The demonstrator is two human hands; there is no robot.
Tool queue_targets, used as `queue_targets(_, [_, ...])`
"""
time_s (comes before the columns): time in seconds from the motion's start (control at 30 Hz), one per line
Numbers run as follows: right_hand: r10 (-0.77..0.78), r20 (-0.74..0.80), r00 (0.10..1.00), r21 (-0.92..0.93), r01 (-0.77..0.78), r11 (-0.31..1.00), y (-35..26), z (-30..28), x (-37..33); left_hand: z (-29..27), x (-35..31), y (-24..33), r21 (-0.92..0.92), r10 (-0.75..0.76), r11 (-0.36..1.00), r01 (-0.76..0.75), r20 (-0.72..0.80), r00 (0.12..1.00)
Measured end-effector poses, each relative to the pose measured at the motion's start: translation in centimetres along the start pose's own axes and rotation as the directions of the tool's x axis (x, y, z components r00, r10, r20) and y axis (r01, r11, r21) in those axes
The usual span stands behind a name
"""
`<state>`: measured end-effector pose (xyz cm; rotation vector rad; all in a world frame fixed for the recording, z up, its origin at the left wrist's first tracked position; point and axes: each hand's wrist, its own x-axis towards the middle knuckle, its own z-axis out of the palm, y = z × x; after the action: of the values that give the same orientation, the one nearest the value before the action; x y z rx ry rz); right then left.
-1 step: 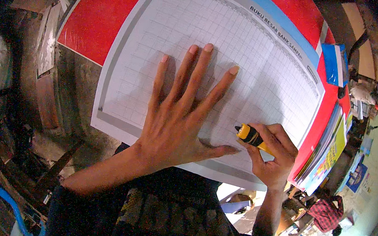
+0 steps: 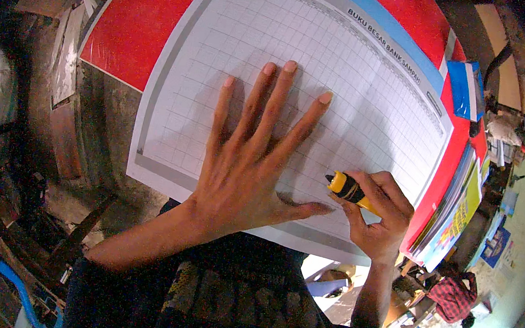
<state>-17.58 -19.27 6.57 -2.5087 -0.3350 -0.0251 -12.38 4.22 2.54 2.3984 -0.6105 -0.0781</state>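
A large white sheet printed with a ruled grid and grey borders [image 2: 343, 128] lies tilted in front of me. Flat on its middle rests my left hand [image 2: 244, 156], fingers spread, holding nothing. To the right, over the lower part of the sheet, my right hand [image 2: 381, 218] is closed around a thick yellow and black marker [image 2: 347, 189]. Its dark tip points left, towards my left thumb, a short way apart from it. Whether that tip touches the paper I cannot tell. I see no marker strokes on the grid.
Under the sheet is a red tabletop [image 2: 139, 29] with a blue strip [image 2: 381, 10]. A blue and white packet [image 2: 465, 89] and a stack of booklets [image 2: 446, 215] sit along its right side. Far right, a person in a red checked shirt [image 2: 453, 297] bends over.
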Motion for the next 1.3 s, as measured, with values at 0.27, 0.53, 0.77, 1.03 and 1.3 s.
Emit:
queue_targets(0.27, [0.041,0.052,0.998,0.037,-0.043,0.998,-0.1,-0.3,0.7,0.1,0.0,-0.2,-0.019,0.002,1.0,-0.002,0.007,1.0])
queue_targets(0.53, [0.079,0.032,0.996,-0.068,-0.077,0.995,-1.0,0.2,0.1,0.1,0.1,0.0,-0.01,0.001,1.0,-0.001,0.033,0.999])
queue_targets(0.77, [-0.09,0.023,0.996,-0.187,0.093,0.978,0.5,0.4,-0.2,0.3,0.1,0.1,0.021,0.024,0.999,-0.024,0.003,1.0])
queue_targets(1.03, [0.036,0.004,0.999,-0.064,-0.035,0.997,0.1,0.6,-0.3,0.3,-0.1,0.0,0.018,0.024,1.0,-0.024,-0.011,1.0])
queue_targets(1.3, [0.076,-0.025,0.997,-0.006,-0.077,0.997,-0.8,0.8,0.2,0.2,-0.1,0.1,0.018,0.021,1.0,-0.021,-0.004,1.0])
